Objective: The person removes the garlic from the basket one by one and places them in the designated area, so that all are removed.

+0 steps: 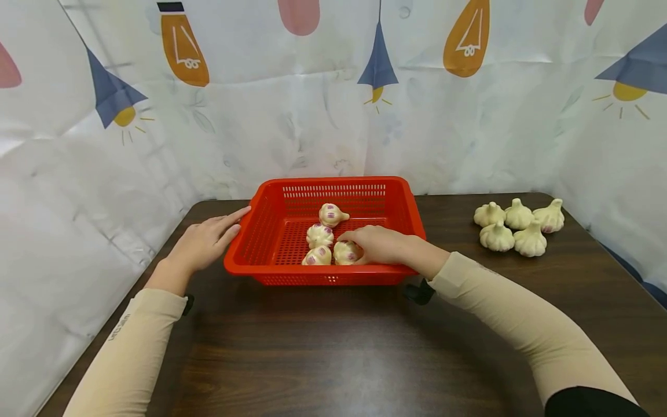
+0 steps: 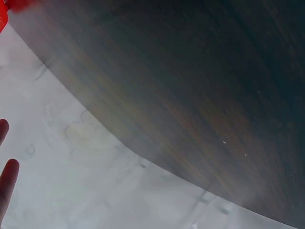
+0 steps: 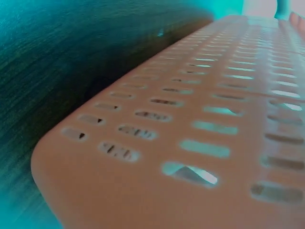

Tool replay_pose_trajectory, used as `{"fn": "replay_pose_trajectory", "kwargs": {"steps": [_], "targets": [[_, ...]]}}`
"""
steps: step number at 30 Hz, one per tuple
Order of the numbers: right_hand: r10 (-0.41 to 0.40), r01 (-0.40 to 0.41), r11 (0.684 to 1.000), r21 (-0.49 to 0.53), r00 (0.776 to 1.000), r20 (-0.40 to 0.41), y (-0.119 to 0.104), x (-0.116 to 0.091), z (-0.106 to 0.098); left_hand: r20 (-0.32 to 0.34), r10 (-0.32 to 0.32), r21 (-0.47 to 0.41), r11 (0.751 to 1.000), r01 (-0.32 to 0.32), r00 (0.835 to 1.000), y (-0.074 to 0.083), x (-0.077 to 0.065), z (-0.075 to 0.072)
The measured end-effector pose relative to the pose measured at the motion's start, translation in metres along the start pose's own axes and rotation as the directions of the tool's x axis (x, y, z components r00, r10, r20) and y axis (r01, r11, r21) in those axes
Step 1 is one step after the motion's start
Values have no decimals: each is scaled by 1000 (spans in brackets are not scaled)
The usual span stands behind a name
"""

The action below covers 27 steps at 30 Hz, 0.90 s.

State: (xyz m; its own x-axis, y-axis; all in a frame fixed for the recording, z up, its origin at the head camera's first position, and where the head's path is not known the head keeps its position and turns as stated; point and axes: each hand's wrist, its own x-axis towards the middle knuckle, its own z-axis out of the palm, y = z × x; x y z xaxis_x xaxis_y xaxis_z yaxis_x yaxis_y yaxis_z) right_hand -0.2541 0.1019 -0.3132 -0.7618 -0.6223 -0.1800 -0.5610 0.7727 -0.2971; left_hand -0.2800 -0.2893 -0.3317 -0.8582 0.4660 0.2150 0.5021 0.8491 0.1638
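In the head view, a red plastic basket (image 1: 323,278) with slotted walls stands towards the back of the table. Inside it are several garlic bulbs with purple streaks, among them one bulb (image 1: 319,236) in the middle and another (image 1: 332,215) farther back. My right hand (image 1: 383,243) reaches over the front right of the basket and holds a garlic bulb (image 1: 346,253) between thumb and fingers, low inside. My left hand (image 1: 203,240) touches the basket's left rim with its fingers extended. Two of its fingertips (image 2: 8,179) show at the edge of the left wrist view.
Several whitish garlic bulbs (image 1: 497,236) sit in a cluster on the dark wooden table (image 1: 333,341), right of the basket. A printed white curtain (image 1: 312,133) hangs behind and at both sides. In the right wrist view, the basket wall (image 3: 157,191) fills much of the picture, with distorted colours.
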Motion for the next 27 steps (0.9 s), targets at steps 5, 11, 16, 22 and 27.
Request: {"fn": "replay_pose_trajectory", "kwargs": {"steps": [5,11,16,22,27], "targets": [[-15,16,1000,18,999,-44,4,-6,-5,1,-1,-3,1000,1,1000,1,1,-1],[-37,43,997,59,995,-98,11,-14,-10,12,-14,-2,1000,14,1000,1,0,-1],[-31,43,996,78,988,-149,18,-21,-13,7,-12,-1,1000,12,1000,1,-1,-1],[-15,39,992,123,982,-188,21,-31,-18,10,-7,4,1000,7,1000,1,-1,-1],[-31,61,990,131,974,-224,22,-39,-23,7,-7,7,1000,7,1000,1,-1,-1]]}}
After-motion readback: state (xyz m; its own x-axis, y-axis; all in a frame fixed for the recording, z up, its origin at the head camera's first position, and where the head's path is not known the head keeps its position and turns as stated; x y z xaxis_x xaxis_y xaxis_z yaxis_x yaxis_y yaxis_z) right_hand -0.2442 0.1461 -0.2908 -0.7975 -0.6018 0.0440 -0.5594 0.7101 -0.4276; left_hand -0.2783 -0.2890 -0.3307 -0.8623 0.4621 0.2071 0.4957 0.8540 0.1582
